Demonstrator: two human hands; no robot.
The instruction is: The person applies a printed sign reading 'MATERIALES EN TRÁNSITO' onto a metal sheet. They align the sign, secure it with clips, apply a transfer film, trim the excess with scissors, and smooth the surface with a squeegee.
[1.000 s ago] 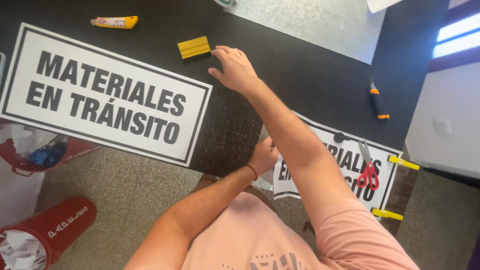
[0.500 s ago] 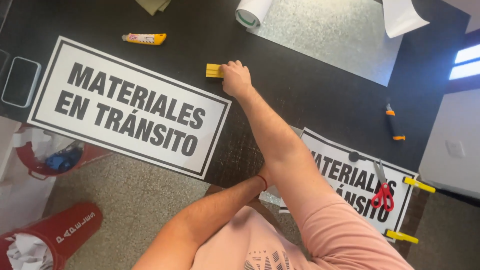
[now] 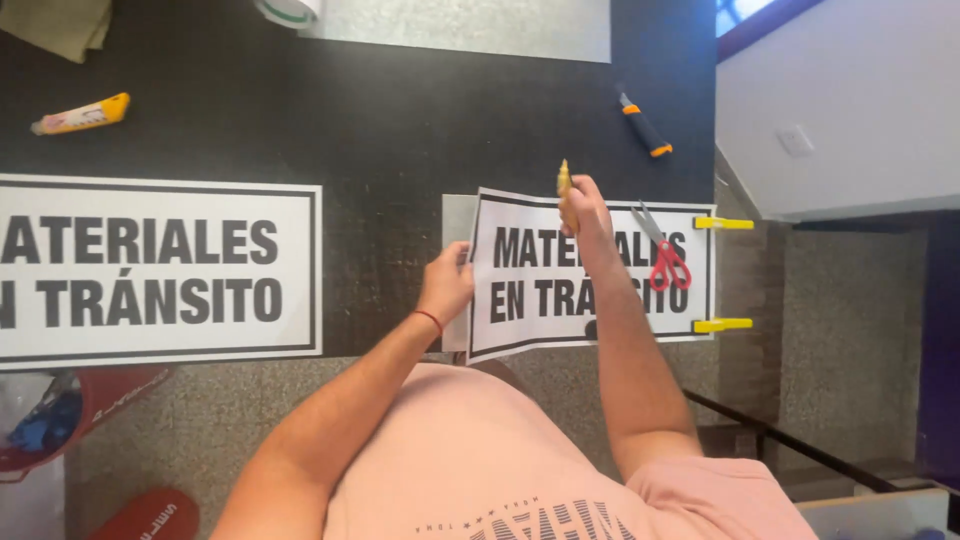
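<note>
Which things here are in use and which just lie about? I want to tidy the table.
In use:
right hand holding a yellow scraper
left hand on the small sign
yellow clamps

Lying about:
red scissors
orange knife
yellow cutter
big sign
tape roll

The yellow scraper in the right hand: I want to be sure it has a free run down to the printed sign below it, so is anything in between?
Nothing visible. The right hand holds the yellow scraper directly above the sign; the scissors lie off to its right.
</note>
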